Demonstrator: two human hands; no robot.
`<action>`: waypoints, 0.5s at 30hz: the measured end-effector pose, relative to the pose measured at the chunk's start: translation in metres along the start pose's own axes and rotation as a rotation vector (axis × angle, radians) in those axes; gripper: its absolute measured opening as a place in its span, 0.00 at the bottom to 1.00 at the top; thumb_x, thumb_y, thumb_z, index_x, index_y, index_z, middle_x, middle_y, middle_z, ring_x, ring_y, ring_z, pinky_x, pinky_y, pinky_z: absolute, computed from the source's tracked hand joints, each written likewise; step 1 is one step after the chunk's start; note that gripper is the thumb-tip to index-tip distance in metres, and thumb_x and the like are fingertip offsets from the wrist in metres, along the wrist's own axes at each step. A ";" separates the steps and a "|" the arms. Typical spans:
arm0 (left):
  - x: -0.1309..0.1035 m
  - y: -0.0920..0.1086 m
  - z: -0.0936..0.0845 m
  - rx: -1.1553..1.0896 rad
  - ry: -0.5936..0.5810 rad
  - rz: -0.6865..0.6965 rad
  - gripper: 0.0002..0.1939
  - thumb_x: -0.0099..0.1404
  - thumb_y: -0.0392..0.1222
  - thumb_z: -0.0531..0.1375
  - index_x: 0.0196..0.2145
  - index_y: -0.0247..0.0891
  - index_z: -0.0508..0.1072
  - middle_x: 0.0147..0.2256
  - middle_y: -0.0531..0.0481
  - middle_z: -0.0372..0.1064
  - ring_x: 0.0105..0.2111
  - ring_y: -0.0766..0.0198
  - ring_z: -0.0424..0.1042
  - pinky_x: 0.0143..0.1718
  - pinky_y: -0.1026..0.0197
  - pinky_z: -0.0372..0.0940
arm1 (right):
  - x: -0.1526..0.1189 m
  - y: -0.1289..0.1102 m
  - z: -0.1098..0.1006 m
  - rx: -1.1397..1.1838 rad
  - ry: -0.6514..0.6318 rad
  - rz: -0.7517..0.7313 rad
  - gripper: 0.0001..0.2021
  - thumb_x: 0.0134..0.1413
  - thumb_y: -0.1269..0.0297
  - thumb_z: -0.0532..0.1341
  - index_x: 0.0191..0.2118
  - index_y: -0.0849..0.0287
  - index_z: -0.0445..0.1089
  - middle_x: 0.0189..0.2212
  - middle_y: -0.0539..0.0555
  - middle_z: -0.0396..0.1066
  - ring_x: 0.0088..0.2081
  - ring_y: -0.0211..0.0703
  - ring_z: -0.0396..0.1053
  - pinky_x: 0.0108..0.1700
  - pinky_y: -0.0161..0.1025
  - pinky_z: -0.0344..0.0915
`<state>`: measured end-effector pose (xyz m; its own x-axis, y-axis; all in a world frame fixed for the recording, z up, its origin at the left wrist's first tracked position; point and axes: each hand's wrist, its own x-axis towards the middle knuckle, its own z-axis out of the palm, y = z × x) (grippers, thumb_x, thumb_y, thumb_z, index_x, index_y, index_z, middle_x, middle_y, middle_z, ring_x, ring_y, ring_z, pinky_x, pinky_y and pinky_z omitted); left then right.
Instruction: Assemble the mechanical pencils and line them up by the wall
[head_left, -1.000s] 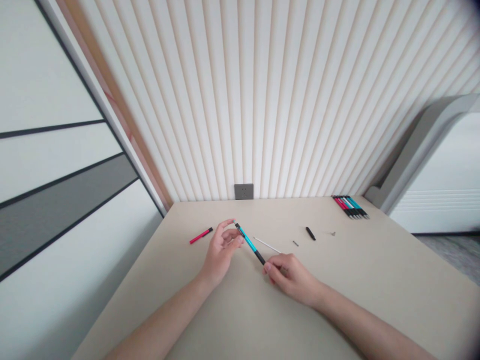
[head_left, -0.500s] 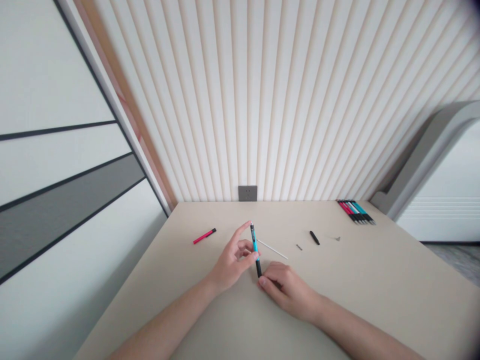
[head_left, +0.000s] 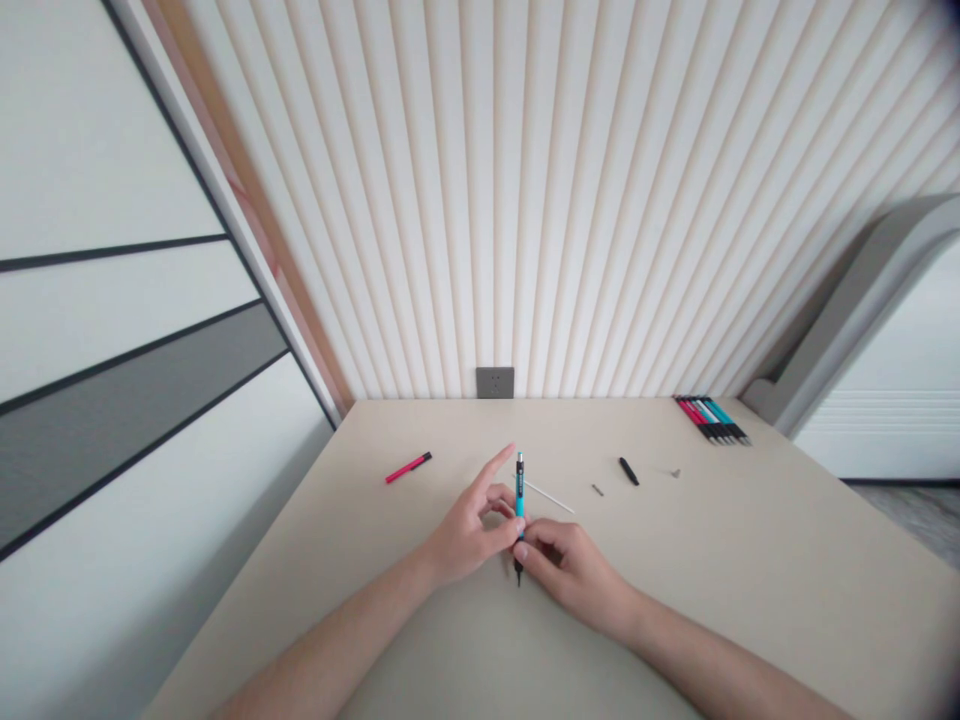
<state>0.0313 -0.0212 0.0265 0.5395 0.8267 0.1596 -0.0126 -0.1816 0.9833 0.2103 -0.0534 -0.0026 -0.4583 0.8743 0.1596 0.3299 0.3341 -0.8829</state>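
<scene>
My left hand pinches the turquoise barrel of a black-and-turquoise pen between thumb and fingers. Its index finger points up beside the pen's top end, seemingly off it. Thumb and fingers of my right hand are closed on the pen's black lower part. The pen is nearly upright, and a thin dark tip shows below the right thumb. Behind the hands lies a thin white rod, like a refill. To its right are a small spring-like piece and a short black tapered piece.
A red pen barrel with a black end lies on the left of the beige table. Small metallic bits lie to the right. Several pens form a row at the back right. A dark socket sits on the ribbed wall.
The pen has shifted slightly right and become more upright. My left index finger has come away from its top. My right hand has moved higher on the lower part, where a pointed tip now shows.
</scene>
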 end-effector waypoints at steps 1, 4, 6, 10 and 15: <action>0.000 0.000 -0.001 0.015 -0.015 0.004 0.40 0.62 0.37 0.60 0.66 0.44 0.43 0.35 0.52 0.69 0.36 0.65 0.69 0.46 0.56 0.61 | 0.000 0.000 0.000 -0.002 -0.003 -0.003 0.12 0.62 0.61 0.55 0.29 0.61 0.66 0.22 0.46 0.57 0.25 0.34 0.53 0.28 0.32 0.51; 0.001 -0.003 -0.003 0.038 -0.028 0.033 0.37 0.61 0.36 0.60 0.64 0.43 0.48 0.40 0.48 0.69 0.40 0.63 0.68 0.46 0.56 0.61 | -0.001 -0.002 -0.001 -0.020 -0.002 -0.009 0.13 0.62 0.61 0.54 0.28 0.61 0.66 0.22 0.45 0.57 0.25 0.34 0.53 0.28 0.32 0.50; 0.002 -0.007 -0.004 0.035 -0.007 0.059 0.35 0.60 0.37 0.61 0.62 0.44 0.51 0.44 0.46 0.66 0.44 0.60 0.67 0.45 0.57 0.62 | -0.002 -0.002 -0.001 -0.037 0.006 -0.009 0.13 0.62 0.61 0.54 0.28 0.60 0.65 0.22 0.45 0.57 0.25 0.34 0.53 0.28 0.32 0.50; 0.003 -0.012 -0.003 0.046 0.022 0.075 0.33 0.59 0.36 0.61 0.60 0.44 0.55 0.48 0.43 0.62 0.49 0.58 0.64 0.45 0.57 0.63 | -0.003 -0.003 0.001 -0.065 0.023 -0.013 0.13 0.62 0.61 0.54 0.27 0.60 0.63 0.22 0.46 0.58 0.26 0.34 0.54 0.28 0.32 0.51; 0.002 -0.012 -0.001 0.109 0.043 0.084 0.34 0.59 0.34 0.61 0.60 0.46 0.54 0.50 0.43 0.61 0.49 0.59 0.64 0.47 0.56 0.62 | -0.001 -0.004 0.002 -0.058 0.012 -0.027 0.13 0.63 0.61 0.53 0.28 0.60 0.63 0.22 0.46 0.58 0.25 0.34 0.53 0.28 0.32 0.51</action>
<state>0.0311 -0.0169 0.0150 0.5038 0.8278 0.2467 0.0368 -0.3059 0.9514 0.2082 -0.0566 -0.0001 -0.4578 0.8688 0.1887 0.3649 0.3772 -0.8512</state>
